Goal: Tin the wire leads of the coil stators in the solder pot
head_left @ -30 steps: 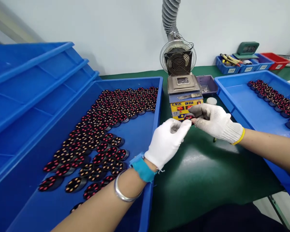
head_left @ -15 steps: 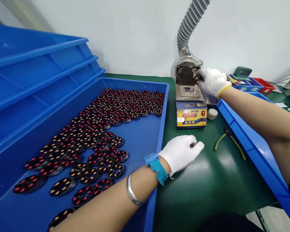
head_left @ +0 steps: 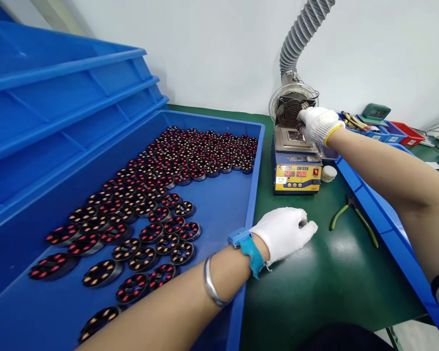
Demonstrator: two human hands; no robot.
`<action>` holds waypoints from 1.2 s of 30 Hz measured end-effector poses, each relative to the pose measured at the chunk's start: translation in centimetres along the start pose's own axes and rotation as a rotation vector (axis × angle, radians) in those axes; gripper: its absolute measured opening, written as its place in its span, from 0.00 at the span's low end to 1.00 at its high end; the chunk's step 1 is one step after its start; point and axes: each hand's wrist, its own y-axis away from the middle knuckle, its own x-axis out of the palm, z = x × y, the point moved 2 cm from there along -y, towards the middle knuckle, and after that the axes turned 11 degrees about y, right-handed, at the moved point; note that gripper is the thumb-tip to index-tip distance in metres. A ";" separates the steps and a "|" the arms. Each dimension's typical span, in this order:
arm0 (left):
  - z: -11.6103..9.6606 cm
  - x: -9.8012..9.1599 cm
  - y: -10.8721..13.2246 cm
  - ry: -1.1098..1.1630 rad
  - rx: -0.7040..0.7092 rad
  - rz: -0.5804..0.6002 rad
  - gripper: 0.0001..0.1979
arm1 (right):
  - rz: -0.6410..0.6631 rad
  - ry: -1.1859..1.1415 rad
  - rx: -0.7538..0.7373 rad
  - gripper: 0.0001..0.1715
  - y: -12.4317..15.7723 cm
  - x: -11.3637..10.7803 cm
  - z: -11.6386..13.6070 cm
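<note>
My left hand [head_left: 283, 231], in a white glove with a blue wrist strap, rests loosely curled on the green mat just right of the big blue tray [head_left: 219, 214]; whether anything is in it is unclear. My right hand [head_left: 316, 124], gloved too, reaches over the square pot on top of the yellow and blue solder pot unit [head_left: 296, 168], fingers pinched on a small dark part right in front of the round fan [head_left: 290, 109]. Several round black stators with red and orange windings [head_left: 161, 195] fill the tray.
Stacked blue trays [head_left: 58, 107] lean at the left. A second blue tray's rim [head_left: 380, 224] runs along the right. Green-handled cutters [head_left: 353, 217] and a small white tub [head_left: 328, 173] lie on the mat. A grey duct hose [head_left: 303, 29] rises above the fan. Small bins [head_left: 384, 129] stand at the back.
A second ago both hands met in front of the solder pot unit. My right hand has since gone up over the pot; my left has dropped onto the mat. The view shifted left.
</note>
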 end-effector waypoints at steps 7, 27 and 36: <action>-0.1 -1.0 -0.2 0.351 -0.054 -0.193 0.13 | -0.083 -0.148 0.086 0.22 2.4 -3.0 -0.7; 0.8 -2.4 -0.9 1.079 -0.197 -0.466 0.13 | 0.575 -1.429 -0.119 0.09 13.2 -2.4 4.3; 1.0 -2.3 -1.0 1.069 -0.252 -0.428 0.14 | 0.177 -1.009 0.068 0.19 9.1 -1.7 1.3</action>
